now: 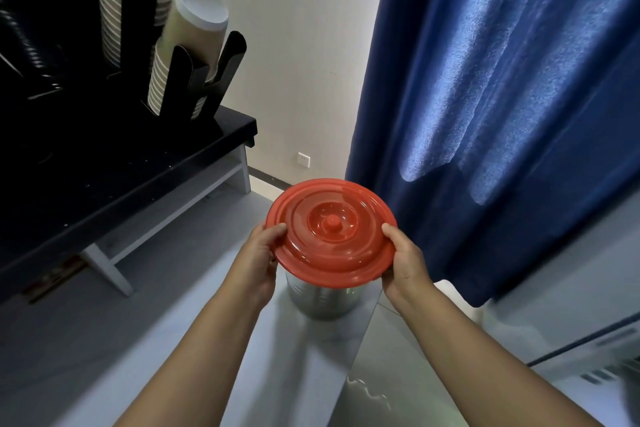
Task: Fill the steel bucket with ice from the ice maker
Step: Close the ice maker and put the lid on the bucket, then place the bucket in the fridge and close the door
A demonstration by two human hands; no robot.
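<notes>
Far left, stacked paper cups (166, 80) stand in a holder on a black counter (138, 163). Now the action: the left hand (261, 255) grips the left rim of the red lid (330, 229), thumb on top and fingers curled under. The lid tilts over the steel bucket (322, 298), which stands on the floor right beneath it with its mouth hidden. I can't tell whether the lid touches the rim. The right hand (403, 260) clamps the opposite rim the same way. A blue curtain (502, 114) hangs at the right, and a steel surface (398, 374) lies near right.

This looks like the uncovering step, with filling not begun. Next, the lid needs setting aside somewhere flat so that a hand is free to fetch ice.
</notes>
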